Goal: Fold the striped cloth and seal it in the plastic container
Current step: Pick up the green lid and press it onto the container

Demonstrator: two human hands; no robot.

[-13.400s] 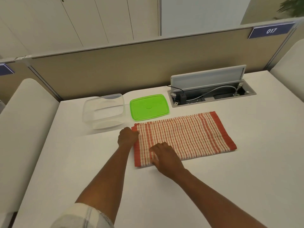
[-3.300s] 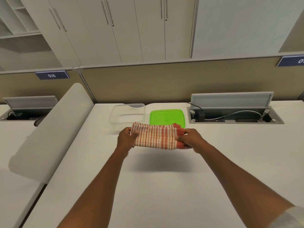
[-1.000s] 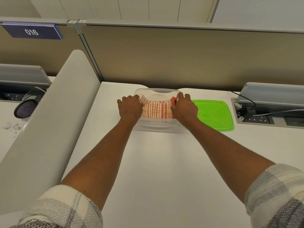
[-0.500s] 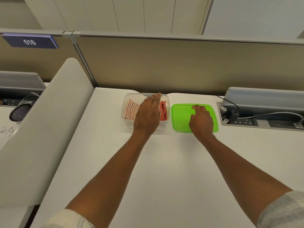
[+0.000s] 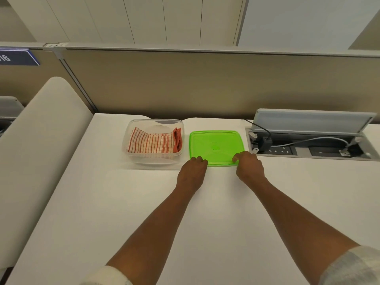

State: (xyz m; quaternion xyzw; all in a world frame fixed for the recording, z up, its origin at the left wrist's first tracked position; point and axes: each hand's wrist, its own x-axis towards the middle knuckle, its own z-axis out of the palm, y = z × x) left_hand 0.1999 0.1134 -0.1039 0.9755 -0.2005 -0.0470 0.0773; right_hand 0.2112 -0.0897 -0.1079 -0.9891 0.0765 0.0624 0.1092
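The folded red-and-white striped cloth [image 5: 153,142] lies inside the clear plastic container [image 5: 152,157] at the back of the white desk. The container has no lid on it. Just right of it the green lid [image 5: 216,148] lies flat on the desk. My left hand [image 5: 192,171] has its fingers curled at the lid's near left corner. My right hand [image 5: 247,167] grips the lid's near right edge, thumb on top. The lid still rests on the desk.
An open cable box [image 5: 312,145] with sockets, a plug and wires sits right of the lid, its flap raised. A tan partition [image 5: 205,83] closes the back. A rounded white divider [image 5: 35,153] borders the desk's left side.
My left hand left the container and came to the lid's near left corner. My right hand slid from the lid's top to its near right edge.
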